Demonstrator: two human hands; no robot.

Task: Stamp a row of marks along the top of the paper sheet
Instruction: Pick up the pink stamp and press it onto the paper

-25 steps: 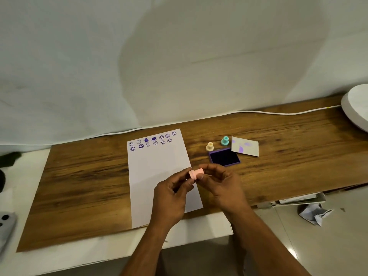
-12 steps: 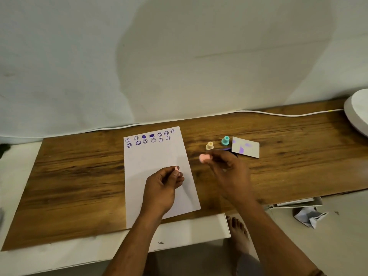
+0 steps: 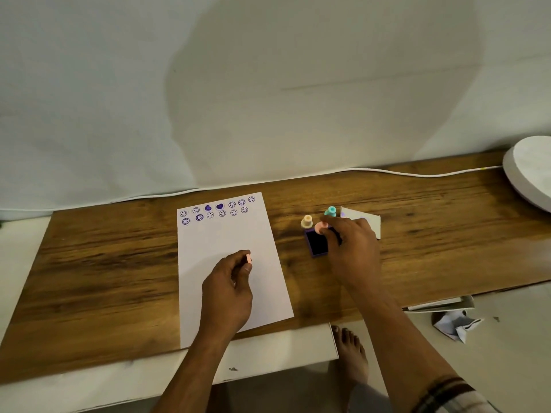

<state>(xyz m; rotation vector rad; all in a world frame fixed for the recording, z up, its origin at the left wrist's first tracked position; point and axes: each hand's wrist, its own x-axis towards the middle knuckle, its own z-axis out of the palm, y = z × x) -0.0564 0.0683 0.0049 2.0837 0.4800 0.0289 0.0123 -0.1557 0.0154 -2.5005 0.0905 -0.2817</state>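
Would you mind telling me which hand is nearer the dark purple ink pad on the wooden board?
The right hand: it is over the dark purple ink pad, holding a pink stamp there. The left hand is off to the left, over the white paper sheet.

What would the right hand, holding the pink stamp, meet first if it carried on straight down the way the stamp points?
Most likely the dark ink pad: the right hand holds the pink stamp over its far edge. Depth is unclear, so whether they touch cannot be told.

No readable text; paper sheet (image 3: pixel 226 263) bears only smiley, heart stamps.
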